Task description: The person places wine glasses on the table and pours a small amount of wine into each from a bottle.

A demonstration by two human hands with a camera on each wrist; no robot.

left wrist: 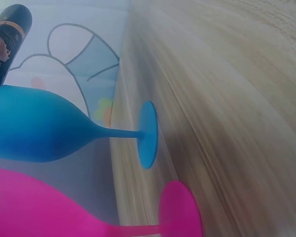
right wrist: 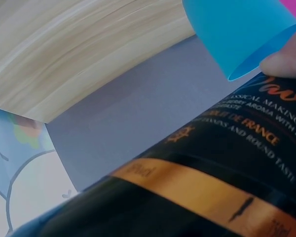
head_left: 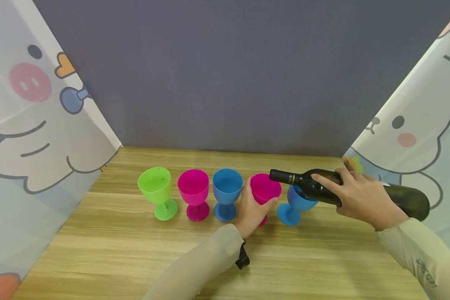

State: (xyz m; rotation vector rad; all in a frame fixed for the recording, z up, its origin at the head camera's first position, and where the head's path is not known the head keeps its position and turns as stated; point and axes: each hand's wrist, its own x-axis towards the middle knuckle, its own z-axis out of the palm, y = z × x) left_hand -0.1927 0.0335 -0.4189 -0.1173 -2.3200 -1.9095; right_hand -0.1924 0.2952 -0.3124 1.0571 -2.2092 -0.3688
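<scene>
My left hand (head_left: 249,213) holds a pink plastic goblet (head_left: 265,188) round its bowl, thumb on the near side. The goblet stands upright, its foot partly hidden behind the hand. A dark wine bottle (head_left: 406,199) lies nearly level in the grip of my right hand (head_left: 365,199). Its neck points left, with the mouth over the pink goblet's right rim; no liquid can be seen. Below the bottle, a blue goblet (head_left: 299,201) is partly covered; the left wrist view shows this blue goblet (left wrist: 44,126) upright. Orange lettering marks the bottle's label (right wrist: 266,128) in the right wrist view.
Left of my left hand, a green goblet (head_left: 155,185), another pink goblet (head_left: 193,187) and another blue goblet (head_left: 227,186) stand in a row on the wooden table (head_left: 108,250). A grey panel (head_left: 225,75) rises behind, with cartoon-printed sheets (head_left: 52,137) at both sides.
</scene>
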